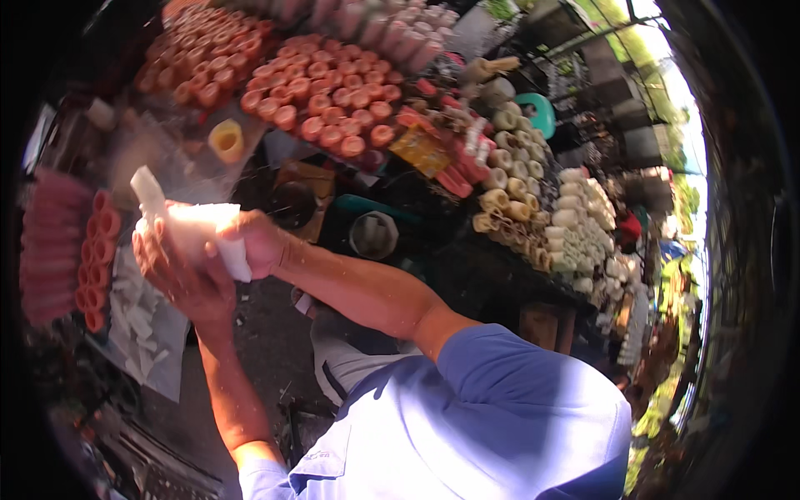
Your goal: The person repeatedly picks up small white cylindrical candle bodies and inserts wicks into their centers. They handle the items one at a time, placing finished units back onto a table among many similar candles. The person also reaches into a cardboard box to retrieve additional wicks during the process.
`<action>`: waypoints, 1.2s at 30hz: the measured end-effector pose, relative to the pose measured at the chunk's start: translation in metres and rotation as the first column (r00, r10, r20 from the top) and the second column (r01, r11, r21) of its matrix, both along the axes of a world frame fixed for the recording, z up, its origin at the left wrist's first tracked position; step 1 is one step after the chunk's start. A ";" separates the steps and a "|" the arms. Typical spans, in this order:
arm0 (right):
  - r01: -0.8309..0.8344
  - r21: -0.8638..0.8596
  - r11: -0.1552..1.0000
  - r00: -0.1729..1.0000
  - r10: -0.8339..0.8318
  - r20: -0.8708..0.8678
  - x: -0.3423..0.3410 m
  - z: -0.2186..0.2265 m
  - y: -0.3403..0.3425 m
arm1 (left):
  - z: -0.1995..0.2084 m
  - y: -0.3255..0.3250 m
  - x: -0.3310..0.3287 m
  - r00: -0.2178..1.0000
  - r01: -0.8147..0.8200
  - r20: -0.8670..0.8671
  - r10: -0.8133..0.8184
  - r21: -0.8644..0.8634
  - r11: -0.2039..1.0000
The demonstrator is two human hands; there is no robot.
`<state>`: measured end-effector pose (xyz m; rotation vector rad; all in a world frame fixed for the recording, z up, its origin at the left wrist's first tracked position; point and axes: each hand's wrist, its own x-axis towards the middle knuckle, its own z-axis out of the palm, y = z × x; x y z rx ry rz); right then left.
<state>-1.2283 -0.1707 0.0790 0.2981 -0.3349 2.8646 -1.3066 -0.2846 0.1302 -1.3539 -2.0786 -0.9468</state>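
Note:
A pale white cylinder-like piece [200, 223], washed out by bright sun, is held between my two hands at the left. My right hand [260, 242] is closed round its right end, where a white sheet-like flap [234, 257] hangs below the fingers. My left hand [185, 271] lies along its near left side, fingers pressed against it. From the left end a whitish strip [148, 192] sticks up past the fingertips. Glare hides whether strip, flap and cylinder are one piece. Beneath my left hand, white strips [137, 321] lie on a pale sheet.
A yellow cup [226, 140] stands on the work surface beyond my hands. Rows of orange hollow-topped cylinders [321, 92] fill the far side. Pink cylinders [54, 246] stack at far left. Cream-coloured rolls [508, 179] and a green basin [536, 114] are right. A round container [373, 235] sits below.

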 end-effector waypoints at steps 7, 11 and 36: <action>0.363 0.147 0.920 0.921 -0.378 0.090 0.288 0.075 0.020 | 0.037 0.072 0.235 0.861 0.498 0.062 -0.505 0.098 0.862; 0.596 0.124 0.794 0.788 -0.607 0.101 0.463 0.077 0.008 | 0.040 0.095 0.396 0.690 0.717 0.097 -0.718 0.052 0.695; 0.942 0.198 -0.272 -0.329 -0.870 0.366 1.114 0.026 -0.115 | -0.004 0.125 1.097 -0.236 0.954 0.277 -0.931 -0.118 -0.277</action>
